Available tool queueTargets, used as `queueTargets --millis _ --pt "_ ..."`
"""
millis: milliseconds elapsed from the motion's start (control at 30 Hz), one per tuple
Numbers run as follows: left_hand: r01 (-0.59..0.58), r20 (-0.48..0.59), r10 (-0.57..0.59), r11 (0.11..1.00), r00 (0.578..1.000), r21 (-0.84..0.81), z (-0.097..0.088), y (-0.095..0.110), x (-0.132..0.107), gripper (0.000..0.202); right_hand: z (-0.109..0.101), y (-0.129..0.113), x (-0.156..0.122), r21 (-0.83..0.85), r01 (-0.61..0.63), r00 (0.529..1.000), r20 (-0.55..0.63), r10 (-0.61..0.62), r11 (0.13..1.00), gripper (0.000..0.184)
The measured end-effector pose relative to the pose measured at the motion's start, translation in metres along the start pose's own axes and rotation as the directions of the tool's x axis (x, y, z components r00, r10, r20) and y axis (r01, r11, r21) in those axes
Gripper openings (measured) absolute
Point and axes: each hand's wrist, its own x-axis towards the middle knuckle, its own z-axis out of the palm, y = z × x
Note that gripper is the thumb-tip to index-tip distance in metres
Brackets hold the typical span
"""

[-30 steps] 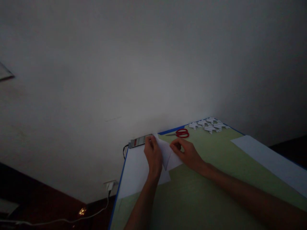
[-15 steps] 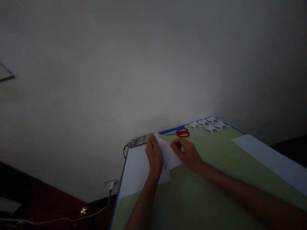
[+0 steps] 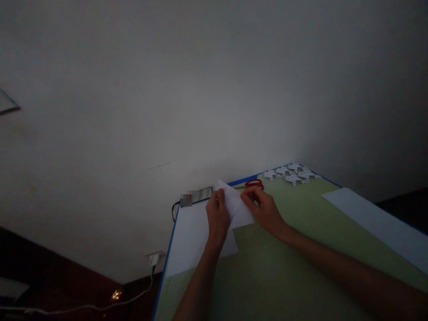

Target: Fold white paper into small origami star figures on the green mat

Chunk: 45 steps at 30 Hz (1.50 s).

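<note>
Risen slightly since the earlier frame, the white paper (image 3: 236,206) hangs between the left hand (image 3: 218,217), which grips it, and the right hand (image 3: 263,208), pinching its edge. I judge its fold part-made. From it, a loose sheet (image 3: 189,243) lies flat at eight o'clock; red-handled scissors (image 3: 254,183) lie unheld at one; farthest, at two, star-like folded papers (image 3: 294,179) look finished.

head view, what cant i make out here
All in the head view:
Red-handled scissors: blade tip behind the folded paper, lower handle partly behind the right hand.
Left hand: most of its fingers hidden by the hand itself.
Smartphone: screen text too small to read, part pixelated.
White sheet at right: end cut off by the picture's right edge.
Star-like paper pieces: folds too small.
</note>
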Motion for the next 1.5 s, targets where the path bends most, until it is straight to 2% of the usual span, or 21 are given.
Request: queueTargets --millis 200,433,567,733,967,1200,1500 --pt "-0.010 -0.057 0.015 0.996 0.998 0.091 0.000 0.002 -0.001 0.045 0.001 -0.003 -0.002 -0.034 0.022 0.999 0.028 -0.021 0.999 0.016" --pt "0.023 -0.027 -0.022 1.000 0.999 0.003 0.001 0.007 -0.002 0.039 0.001 -0.004 -0.003 -0.029 0.020 1.000 0.017 -0.020 0.999 0.016" --pt "0.025 -0.037 -0.025 0.999 0.999 0.019 0.000 0.009 -0.003 0.034 0.000 0.001 -0.003 -0.017 0.006 1.000 0.021 -0.005 1.000 0.018" --pt "0.056 -0.029 -0.057 0.998 0.998 -0.016 -0.001 0.008 -0.001 0.037 -0.003 0.009 0.000 -0.002 -0.015 0.999 0.039 0.015 1.000 0.018" --pt "0.011 -0.125 -0.018 0.999 0.992 -0.051 -0.004 0.008 0.003 0.035 -0.002 -0.001 -0.002 0.018 0.006 0.990 0.144 -0.009 1.000 0.017" --pt "0.006 -0.164 0.002 0.999 0.986 0.045 -0.005 0.009 0.000 0.032 0.001 -0.002 0.000 0.057 -0.053 0.989 0.144 0.044 0.997 0.017" --pt "-0.007 -0.109 0.016 0.997 0.994 0.082 -0.007 0.010 -0.003 0.028 0.003 -0.004 -0.002 0.082 -0.089 0.981 0.180 0.073 0.993 0.016"
